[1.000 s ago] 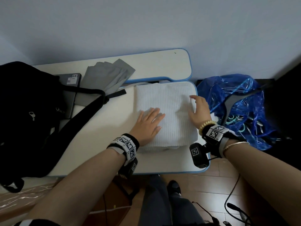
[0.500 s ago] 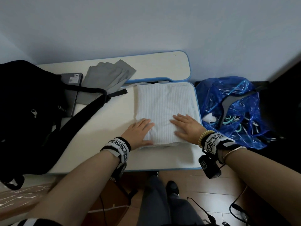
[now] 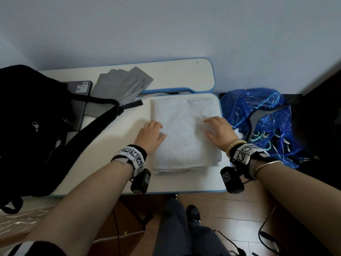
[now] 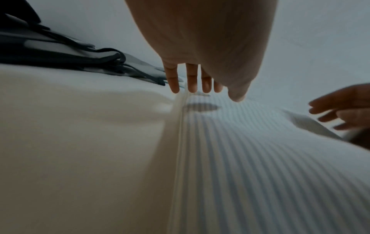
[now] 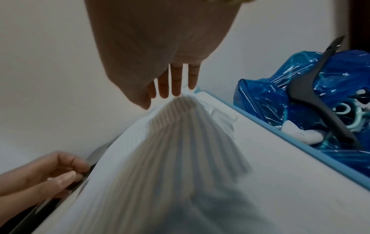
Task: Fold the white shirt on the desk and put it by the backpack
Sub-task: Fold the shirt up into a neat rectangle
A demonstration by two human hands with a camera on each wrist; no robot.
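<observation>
The white striped shirt (image 3: pixel 184 137) lies folded into a rectangle on the right half of the white desk (image 3: pixel 114 145). My left hand (image 3: pixel 155 129) is at the shirt's left edge, fingers loosely bent, holding nothing; in the left wrist view the left hand (image 4: pixel 200 93) hovers just above the fabric (image 4: pixel 260 158). My right hand (image 3: pixel 214 126) is over the shirt's right side with its fingers spread; the right wrist view shows the right hand (image 5: pixel 170 95) with straight fingers above a raised ridge of the shirt (image 5: pixel 180 142). The black backpack (image 3: pixel 33 130) fills the desk's left side.
A grey folded cloth (image 3: pixel 121 84) and a grey flat device (image 3: pixel 81 87) lie behind the backpack strap. A raised shelf (image 3: pixel 175 72) runs along the wall. Right of the desk, a blue plastic bag (image 3: pixel 258 108) holds a dark hanger (image 5: pixel 312 88). Bare desk lies between backpack and shirt.
Both hands slid away from the shirt's near edge, the left out to its left edge, the right to its right side. The shirt stays folded in place.
</observation>
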